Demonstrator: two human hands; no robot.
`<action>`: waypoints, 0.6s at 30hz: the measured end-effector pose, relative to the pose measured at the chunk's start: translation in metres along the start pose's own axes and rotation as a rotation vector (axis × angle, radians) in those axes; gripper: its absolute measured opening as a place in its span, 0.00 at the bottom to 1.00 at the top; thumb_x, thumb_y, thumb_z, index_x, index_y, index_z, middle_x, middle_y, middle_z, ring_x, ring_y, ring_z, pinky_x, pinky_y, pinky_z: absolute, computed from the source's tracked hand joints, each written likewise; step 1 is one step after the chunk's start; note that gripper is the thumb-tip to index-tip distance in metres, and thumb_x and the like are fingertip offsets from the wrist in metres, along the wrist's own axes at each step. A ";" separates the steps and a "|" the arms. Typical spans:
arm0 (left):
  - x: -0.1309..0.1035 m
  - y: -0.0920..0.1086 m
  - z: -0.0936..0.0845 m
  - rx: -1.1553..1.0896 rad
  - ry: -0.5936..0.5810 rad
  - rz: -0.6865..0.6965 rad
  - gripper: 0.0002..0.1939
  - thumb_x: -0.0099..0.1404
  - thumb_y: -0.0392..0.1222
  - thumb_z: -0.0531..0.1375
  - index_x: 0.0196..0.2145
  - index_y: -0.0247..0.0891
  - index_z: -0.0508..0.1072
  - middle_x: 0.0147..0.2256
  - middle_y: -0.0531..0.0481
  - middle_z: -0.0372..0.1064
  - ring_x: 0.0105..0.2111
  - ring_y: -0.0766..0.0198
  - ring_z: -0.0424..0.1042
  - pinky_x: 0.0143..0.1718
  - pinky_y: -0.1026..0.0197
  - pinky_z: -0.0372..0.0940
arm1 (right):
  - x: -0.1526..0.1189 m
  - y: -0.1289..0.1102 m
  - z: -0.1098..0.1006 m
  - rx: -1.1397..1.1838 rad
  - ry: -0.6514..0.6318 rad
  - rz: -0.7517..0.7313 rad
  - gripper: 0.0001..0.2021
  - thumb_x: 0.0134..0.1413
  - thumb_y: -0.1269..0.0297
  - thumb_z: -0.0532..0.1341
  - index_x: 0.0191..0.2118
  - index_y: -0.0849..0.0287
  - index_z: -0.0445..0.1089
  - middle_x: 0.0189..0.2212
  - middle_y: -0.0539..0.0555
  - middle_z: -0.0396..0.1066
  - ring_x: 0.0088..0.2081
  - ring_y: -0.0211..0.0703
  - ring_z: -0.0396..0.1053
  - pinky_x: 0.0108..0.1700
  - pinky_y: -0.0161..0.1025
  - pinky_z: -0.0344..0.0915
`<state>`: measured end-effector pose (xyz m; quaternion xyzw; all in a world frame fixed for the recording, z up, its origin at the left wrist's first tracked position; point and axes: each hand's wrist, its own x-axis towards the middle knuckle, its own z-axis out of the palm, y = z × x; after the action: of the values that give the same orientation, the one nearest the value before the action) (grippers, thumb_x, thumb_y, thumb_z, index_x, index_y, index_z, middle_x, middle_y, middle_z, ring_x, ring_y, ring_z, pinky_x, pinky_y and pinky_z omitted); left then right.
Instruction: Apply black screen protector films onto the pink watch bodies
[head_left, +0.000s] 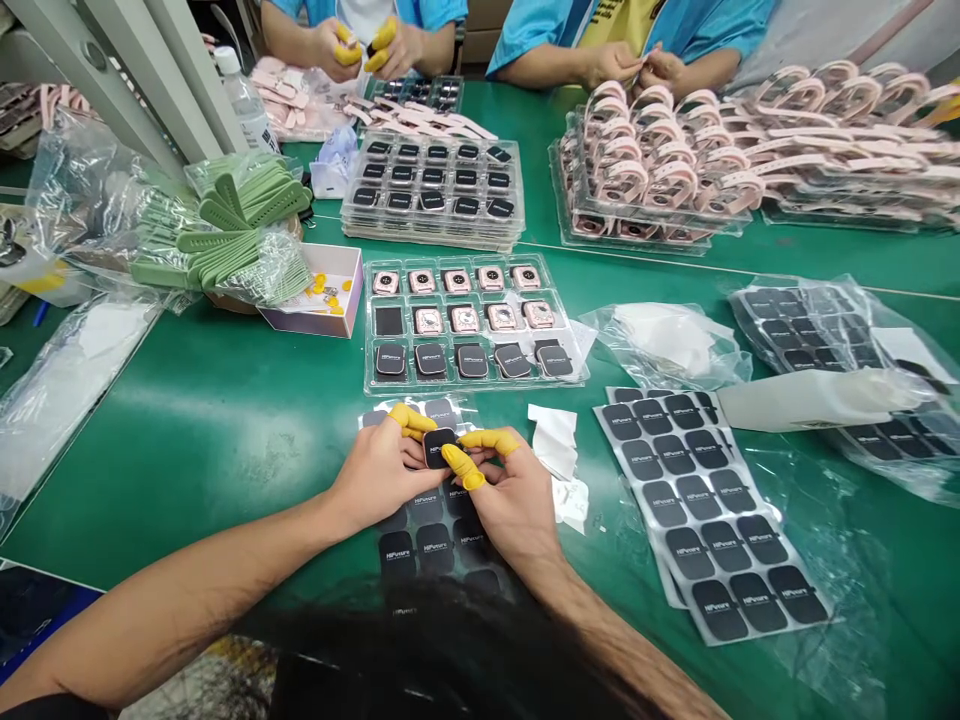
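Between my two hands is a smartwatch case (438, 448) with a black HiFuture film on its face. My left hand (386, 462) grips its left side, a yellow finger cot on at least one finger. On the other side my right hand (504, 480), with yellow cots on thumb and finger, pinches the case near its right edge. Under both hands lies a sheet of black HiFuture films (431, 545). Just beyond them a clear plastic tray (480, 388) holds rows of watch cases, the nearest row with black films on. One slot at its left shows only a black square.
More film sheets (697, 500) lie at right beside a white squeeze bottle (817, 398). Crumpled paper (555, 440) is near my right hand. Green straps (240, 225) and a small box (345, 290) stand at left. Stacked trays (435, 225) and pink straps (652, 160) sit farther back, where two co-workers' hands work.
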<state>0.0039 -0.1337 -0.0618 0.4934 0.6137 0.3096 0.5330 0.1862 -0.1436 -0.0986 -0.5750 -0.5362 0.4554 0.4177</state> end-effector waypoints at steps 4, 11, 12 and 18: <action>0.000 0.001 0.000 0.015 -0.008 0.006 0.17 0.54 0.37 0.75 0.36 0.43 0.72 0.26 0.57 0.79 0.32 0.58 0.84 0.34 0.60 0.76 | 0.000 -0.002 0.000 0.012 -0.014 -0.027 0.09 0.62 0.52 0.72 0.37 0.51 0.79 0.38 0.51 0.71 0.37 0.43 0.73 0.36 0.42 0.78; -0.001 0.000 -0.001 0.020 0.000 -0.001 0.18 0.54 0.38 0.75 0.38 0.43 0.73 0.27 0.58 0.78 0.32 0.58 0.84 0.34 0.60 0.75 | 0.001 -0.001 0.000 0.050 0.009 0.022 0.12 0.59 0.50 0.74 0.41 0.50 0.79 0.40 0.51 0.71 0.37 0.44 0.73 0.37 0.44 0.81; -0.001 -0.001 -0.001 0.020 0.004 0.004 0.19 0.53 0.38 0.75 0.39 0.43 0.73 0.27 0.58 0.78 0.32 0.59 0.84 0.34 0.60 0.75 | 0.001 0.000 0.000 0.050 0.004 0.036 0.13 0.59 0.50 0.74 0.41 0.51 0.79 0.40 0.51 0.71 0.38 0.44 0.74 0.37 0.44 0.81; 0.001 -0.004 0.000 -0.047 -0.006 0.016 0.21 0.53 0.38 0.76 0.42 0.43 0.73 0.27 0.59 0.78 0.32 0.60 0.84 0.34 0.61 0.75 | 0.001 -0.004 -0.002 0.035 -0.020 -0.004 0.12 0.60 0.50 0.73 0.35 0.51 0.79 0.36 0.51 0.72 0.35 0.45 0.74 0.36 0.46 0.79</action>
<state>0.0022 -0.1341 -0.0659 0.4868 0.6007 0.3267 0.5435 0.1869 -0.1424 -0.0943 -0.5618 -0.5335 0.4696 0.4234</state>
